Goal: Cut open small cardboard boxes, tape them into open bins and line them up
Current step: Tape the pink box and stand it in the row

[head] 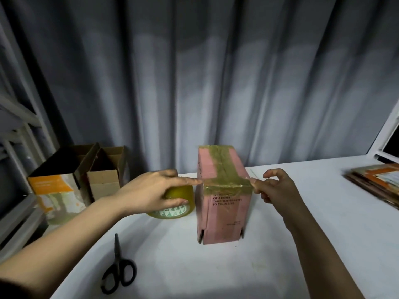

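Pink box: stands upright near the middle of the white table, closed end uppermost, notched lower edge on the surface. One band of yellowish tape runs along the top; a second crosses the near top edge and wraps onto both sides.

Left hand: fingers curled round the tape roll, which sits just left of the box; forefinger extended, tip pressing the tape at the box's left top corner.

Right hand: thumb and forefinger pinch the tape end at the right top corner, other fingers loosely curled.

Step in hand, as judged: sealing the base of this box with a cross strip. The next move likely calls for smoothing both ends flat against the sides, then turning the box open side up.

Scissors: black, lying closed on the near table, untouched.

Finished bins: two open boxes side by side, far left.

Flattened cardboard stack: far right edge.
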